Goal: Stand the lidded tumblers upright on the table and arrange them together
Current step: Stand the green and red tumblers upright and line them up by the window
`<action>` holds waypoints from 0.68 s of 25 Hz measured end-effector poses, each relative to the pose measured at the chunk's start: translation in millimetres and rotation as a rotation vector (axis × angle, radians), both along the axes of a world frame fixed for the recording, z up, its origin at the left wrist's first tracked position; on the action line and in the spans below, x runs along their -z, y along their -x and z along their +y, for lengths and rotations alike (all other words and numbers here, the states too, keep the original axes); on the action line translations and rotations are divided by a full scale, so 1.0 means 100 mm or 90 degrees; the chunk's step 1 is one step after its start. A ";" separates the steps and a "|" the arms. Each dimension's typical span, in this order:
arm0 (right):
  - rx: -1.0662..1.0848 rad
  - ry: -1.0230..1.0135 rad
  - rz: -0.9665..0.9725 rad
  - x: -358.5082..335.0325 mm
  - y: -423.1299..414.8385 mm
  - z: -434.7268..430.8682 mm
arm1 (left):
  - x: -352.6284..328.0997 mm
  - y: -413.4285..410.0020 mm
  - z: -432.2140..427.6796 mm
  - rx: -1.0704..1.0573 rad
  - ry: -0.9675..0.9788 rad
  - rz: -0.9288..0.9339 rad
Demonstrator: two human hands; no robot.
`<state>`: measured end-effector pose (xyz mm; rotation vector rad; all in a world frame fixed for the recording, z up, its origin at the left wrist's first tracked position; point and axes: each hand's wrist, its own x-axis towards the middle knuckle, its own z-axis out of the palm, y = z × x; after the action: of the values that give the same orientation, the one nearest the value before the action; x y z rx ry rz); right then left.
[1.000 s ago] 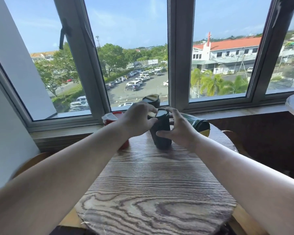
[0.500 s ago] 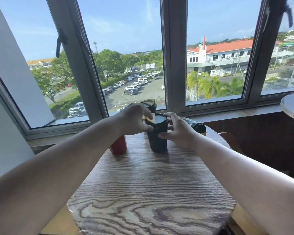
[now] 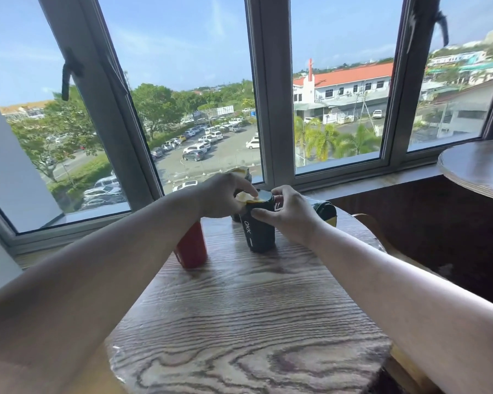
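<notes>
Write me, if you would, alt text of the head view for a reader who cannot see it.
A person's left grip and right grip hold the lidded top of an upright dark OKK tumbler on a round wood-grain table by a window. A red tumbler stands left of it, another dark tumbler behind, and a dark-and-yellow tumbler lies at right.

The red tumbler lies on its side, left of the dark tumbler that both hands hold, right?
No: the head view shows the red tumbler standing upright on the table. It is left of the dark tumbler, which the left hand and the right hand hold.
</notes>
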<state>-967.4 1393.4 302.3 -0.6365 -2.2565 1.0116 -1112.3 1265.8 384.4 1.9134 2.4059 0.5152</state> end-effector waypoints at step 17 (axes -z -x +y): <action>-0.038 0.096 0.102 0.09 0.15 -0.04 | 0.14 0.25 -0.11 0.084 -0.102 0.033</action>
<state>-982.2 1389.9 293.0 -0.5324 -2.0852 1.2273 -1137.7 1254.8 370.0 2.1564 2.3108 0.6774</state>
